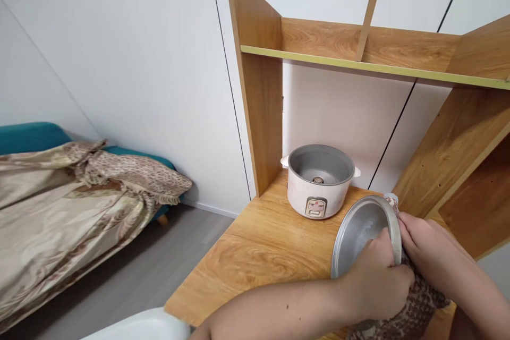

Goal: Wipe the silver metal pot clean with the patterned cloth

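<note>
A silver metal inner pot is tilted on its side above the desk, its opening facing left. My left hand is closed over its near rim, with the fingers reaching inside. On the pot's right side, my right hand is closed on the rim and on a brown patterned cloth. The cloth hangs down behind and below my left hand, so part of it is hidden. Beyond the pot stands a white rice cooker, upright and lidless, with its grey inside and heating base showing.
A wooden desk with side panels carries a raised shelf above the cooker. At the left, a teal sofa is covered by a beige patterned blanket. A white chair edge shows at the bottom.
</note>
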Action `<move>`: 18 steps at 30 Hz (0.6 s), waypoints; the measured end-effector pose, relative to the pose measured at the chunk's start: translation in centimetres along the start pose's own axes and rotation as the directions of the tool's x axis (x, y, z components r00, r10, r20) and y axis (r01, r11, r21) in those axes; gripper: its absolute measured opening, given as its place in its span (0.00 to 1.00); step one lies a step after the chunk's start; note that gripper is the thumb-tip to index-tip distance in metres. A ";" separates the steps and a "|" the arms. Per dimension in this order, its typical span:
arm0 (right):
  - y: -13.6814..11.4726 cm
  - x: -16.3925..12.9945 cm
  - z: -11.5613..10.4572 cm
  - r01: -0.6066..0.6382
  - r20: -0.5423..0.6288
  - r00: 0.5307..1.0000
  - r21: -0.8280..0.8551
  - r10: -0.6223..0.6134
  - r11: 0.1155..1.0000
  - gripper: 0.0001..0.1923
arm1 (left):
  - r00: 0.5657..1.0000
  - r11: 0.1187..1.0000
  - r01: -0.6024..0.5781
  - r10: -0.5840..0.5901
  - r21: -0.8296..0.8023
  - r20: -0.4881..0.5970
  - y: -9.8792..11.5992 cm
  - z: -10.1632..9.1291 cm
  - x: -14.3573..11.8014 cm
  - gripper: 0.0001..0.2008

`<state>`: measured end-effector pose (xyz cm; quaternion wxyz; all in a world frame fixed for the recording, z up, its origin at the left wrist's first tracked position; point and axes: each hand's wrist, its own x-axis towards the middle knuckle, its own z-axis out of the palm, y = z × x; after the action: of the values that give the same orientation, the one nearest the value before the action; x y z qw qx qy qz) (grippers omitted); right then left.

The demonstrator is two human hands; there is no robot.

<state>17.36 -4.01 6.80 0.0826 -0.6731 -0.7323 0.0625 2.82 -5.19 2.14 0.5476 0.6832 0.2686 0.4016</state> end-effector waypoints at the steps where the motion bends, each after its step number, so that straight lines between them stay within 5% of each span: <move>1: 0.0 0.3 0.0 -0.004 -0.022 1.000 0.001 0.004 1.000 0.21 | 1.000 1.000 -0.002 0.002 0.027 -0.012 0.1 0.0 0.0 0.20; 18: 0.4 1.4 0.0 -0.003 -0.073 0.997 0.034 0.005 0.999 0.22 | 1.000 0.999 -0.028 0.028 0.020 0.004 -0.5 0.2 0.3 0.23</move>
<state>17.60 -2.58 6.81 0.1205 -0.6749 -0.7262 0.0506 3.18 -4.92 1.71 0.5353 0.6931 0.2620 0.4054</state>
